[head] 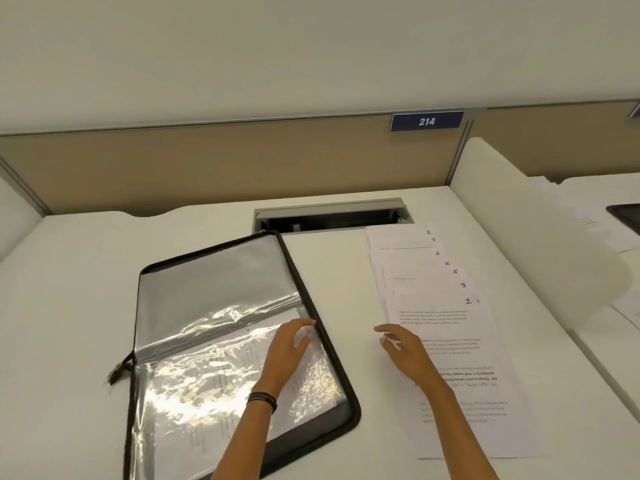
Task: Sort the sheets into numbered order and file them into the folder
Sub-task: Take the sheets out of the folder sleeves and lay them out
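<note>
I see the open folder (214, 271) at 9 o'clock on the surface (69, 306) and the fanned sheets (460, 341) at 3 o'clock, with sheet 1 on top. My left hand (287, 344) rests on a plastic sleeve (207, 375) by the folder's 3 o'clock rim; I cannot tell whether its fingers pinch it. My right hand (401, 348) is over the sheets' 9 o'clock edge, fingers loosely spread and holding nothing.

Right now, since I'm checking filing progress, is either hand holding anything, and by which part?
The left hand appears to pinch the clear sleeve at its top right corner. The right hand holds nothing, loosely curled over sheet 1.
</note>
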